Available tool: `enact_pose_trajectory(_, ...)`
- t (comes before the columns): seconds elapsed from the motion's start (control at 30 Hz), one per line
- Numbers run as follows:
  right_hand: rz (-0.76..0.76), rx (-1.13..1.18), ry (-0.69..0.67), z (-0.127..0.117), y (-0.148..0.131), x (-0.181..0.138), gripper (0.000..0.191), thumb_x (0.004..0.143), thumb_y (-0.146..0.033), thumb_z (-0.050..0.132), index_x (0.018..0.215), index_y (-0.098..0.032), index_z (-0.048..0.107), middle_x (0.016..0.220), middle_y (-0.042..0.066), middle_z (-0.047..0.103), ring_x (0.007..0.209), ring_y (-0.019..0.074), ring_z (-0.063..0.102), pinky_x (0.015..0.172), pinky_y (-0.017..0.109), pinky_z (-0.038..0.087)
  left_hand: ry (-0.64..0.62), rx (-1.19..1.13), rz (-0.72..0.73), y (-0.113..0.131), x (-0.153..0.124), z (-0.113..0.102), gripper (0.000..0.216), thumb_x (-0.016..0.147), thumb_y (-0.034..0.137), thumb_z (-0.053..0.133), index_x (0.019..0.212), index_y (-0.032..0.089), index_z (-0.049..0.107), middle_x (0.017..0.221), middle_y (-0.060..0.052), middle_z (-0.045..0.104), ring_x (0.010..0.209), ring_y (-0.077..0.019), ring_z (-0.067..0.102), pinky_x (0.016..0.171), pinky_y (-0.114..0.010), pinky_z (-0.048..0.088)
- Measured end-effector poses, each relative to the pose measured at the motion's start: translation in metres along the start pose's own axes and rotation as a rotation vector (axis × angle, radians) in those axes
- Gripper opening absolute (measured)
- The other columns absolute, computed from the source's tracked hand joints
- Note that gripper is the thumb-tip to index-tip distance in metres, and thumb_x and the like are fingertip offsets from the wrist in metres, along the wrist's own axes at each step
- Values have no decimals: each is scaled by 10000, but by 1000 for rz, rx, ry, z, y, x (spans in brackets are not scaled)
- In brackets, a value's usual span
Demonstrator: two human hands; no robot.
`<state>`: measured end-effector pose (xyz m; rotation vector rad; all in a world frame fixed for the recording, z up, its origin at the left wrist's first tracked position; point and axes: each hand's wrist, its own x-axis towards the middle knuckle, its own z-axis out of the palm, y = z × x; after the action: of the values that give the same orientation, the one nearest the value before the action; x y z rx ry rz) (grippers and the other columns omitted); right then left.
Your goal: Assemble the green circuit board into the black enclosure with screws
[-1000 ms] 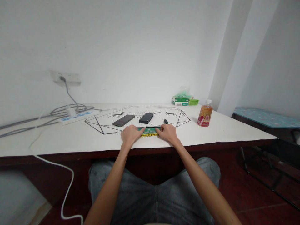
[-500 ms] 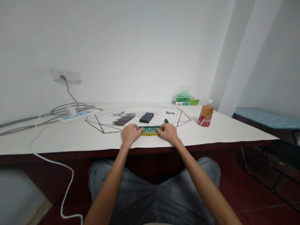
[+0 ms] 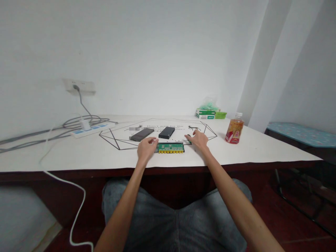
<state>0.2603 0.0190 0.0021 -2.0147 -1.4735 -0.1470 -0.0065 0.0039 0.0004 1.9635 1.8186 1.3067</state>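
Head view: circuit board [image 3: 171, 148]; left hand [image 3: 147, 148] at its left end, grip indeterminable; right hand [image 3: 200, 140] apart, digits parted, dark item [image 3: 189, 136] part-hidden.

Left hand [image 3: 147, 148] and right hand [image 3: 198, 140] are apart, arms [image 3: 127, 206] outstretched.

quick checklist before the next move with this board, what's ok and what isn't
1. Circuit board on the table, yellow ports facing the person: ok.
2. Left hand at the board's left end: ok; whether its hold is firm: cannot tell.
3. Right hand clear of the board: ok.
4. Small dark object gripped by the right hand: cannot tell, fingers partly cover it.
5. Black box off the board: ok, it lies beyond it.
6. Drink bottle capped and upright: ok.
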Motion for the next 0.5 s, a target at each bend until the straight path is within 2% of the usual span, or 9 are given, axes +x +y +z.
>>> enact_pose_trajectory(0.07,-22,-29,-121,7,4,5,472,763,-578,668,981,-161,689,960,150,715,920,283,658,707,318,414,-71,-36,50,-3,2,3,344,848,343,592,1103,175,752,1128,-98,746,1071,-253,668,930,-319,470)
enact_pose_trajectory(0.17,-49,14,-120,11,7,5,317,780,-436,657,913,-156,721,944,164,727,894,269,665,679,302,408,-153,-46,61,-4,4,6,340,839,274,596,1127,169,744,1210,-107,714,1166,-264,632,993,-334,451)
enact_pose_trajectory(0.27,25,161,-15,7,8,6,305,815,-425,609,899,-162,739,914,148,734,869,260,662,666,298,405,-176,-64,45,-5,5,8,325,847,265,583,1112,173,748,1180,-110,727,1105,-258,663,964,-342,473)
enact_pose_trajectory(0.37,71,364,147,1,10,8,359,834,-455,580,962,-156,734,887,118,733,847,245,656,692,299,422,-198,-102,61,-5,5,7,369,854,351,584,1139,169,732,1127,-113,744,1044,-251,684,929,-339,492)
enact_pose_trajectory(0.5,11,659,308,-1,13,11,451,824,-481,571,1055,-115,696,829,101,719,774,221,647,732,314,458,-285,-153,127,-3,2,3,645,785,580,638,1300,192,641,1200,-122,709,1095,-272,655,927,-352,492)
